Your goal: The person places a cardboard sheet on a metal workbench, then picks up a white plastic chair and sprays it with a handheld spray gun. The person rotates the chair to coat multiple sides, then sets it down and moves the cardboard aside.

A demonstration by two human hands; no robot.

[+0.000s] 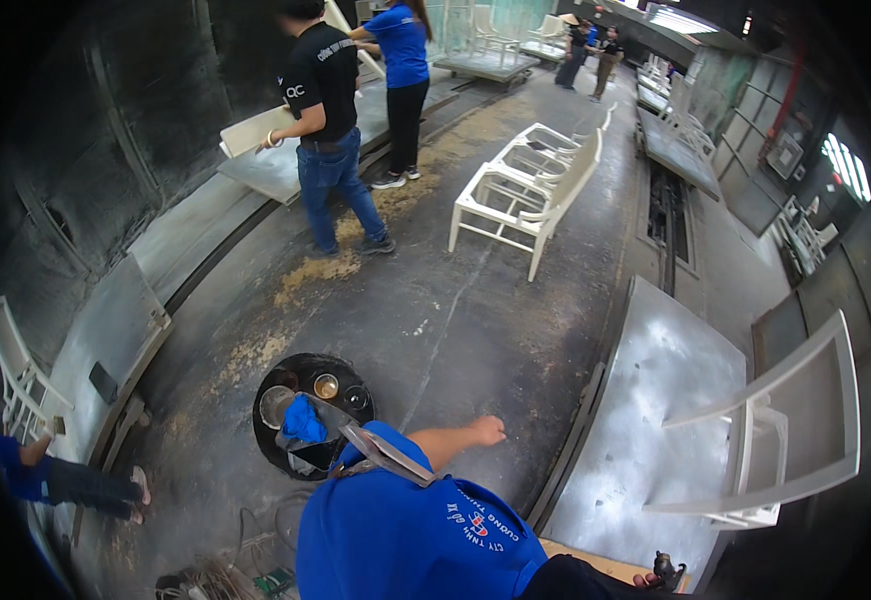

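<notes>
My left arm, in a blue sleeve with a grey edge, bends across in front of me. My left hand (489,430) is above the dark floor, its fingers curled in and nothing visible in them. At the lower right, by the edge of a metal-topped platform, my right hand (646,578) closes on a small dark spray gun (668,572); only part of the fingers shows. A whitish chair (836,475) lies tipped over on that platform (646,390). Left of my arm sits a round black tub (268,440) holding cups and a blue cloth (303,419).
Ahead, white chair frames (531,195) stand on the floor. A person in black (331,130) holds a white panel (256,132) beside one in blue (403,60). Another person (61,480) is by a chair at the far left. Hoses (246,530) lie at lower left.
</notes>
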